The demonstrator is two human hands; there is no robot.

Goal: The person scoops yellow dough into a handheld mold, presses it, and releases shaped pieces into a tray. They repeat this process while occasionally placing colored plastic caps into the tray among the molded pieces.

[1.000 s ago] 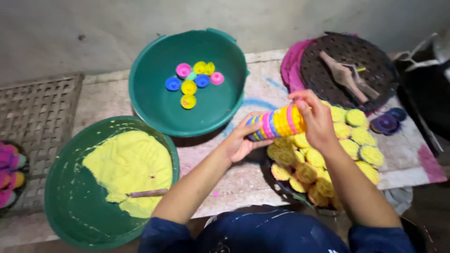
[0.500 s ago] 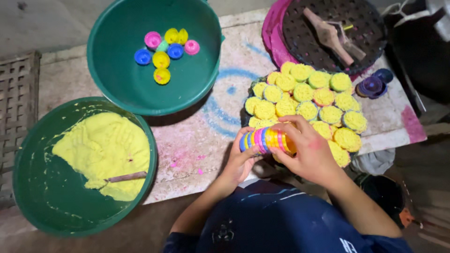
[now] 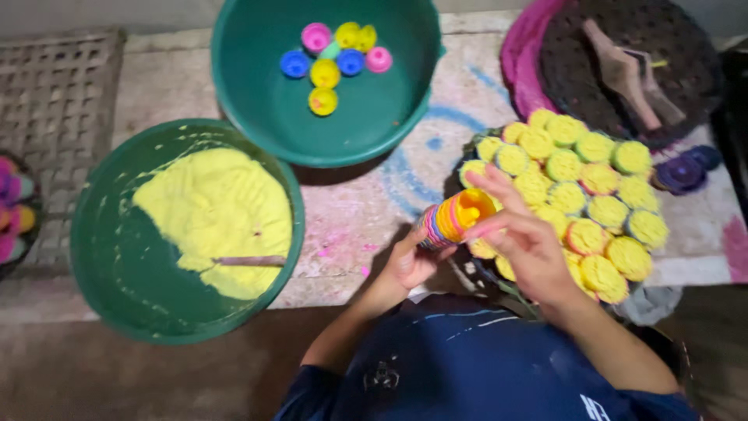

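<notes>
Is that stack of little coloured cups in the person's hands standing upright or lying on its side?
On its side. The stack of cups lies roughly level between the left hand and right hand, its open yellow mouth facing sideways toward the tray of filled cups.

Batter bowl (image 3: 117,273) left, cup bowl (image 3: 257,117) behind (filled cups (image 3: 576,195) right)

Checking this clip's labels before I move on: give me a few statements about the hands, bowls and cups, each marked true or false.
1. Both hands hold a stack of nested coloured cups. True.
2. The left hand is stirring the yellow batter. False: a stick lies in it untouched.
3. The upper green basin holds loose coloured cups. True.
4. The tray of filled cups is beside the right hand. True.
5. The dark round rack is bare. False: wooden tools lie on it.
</notes>
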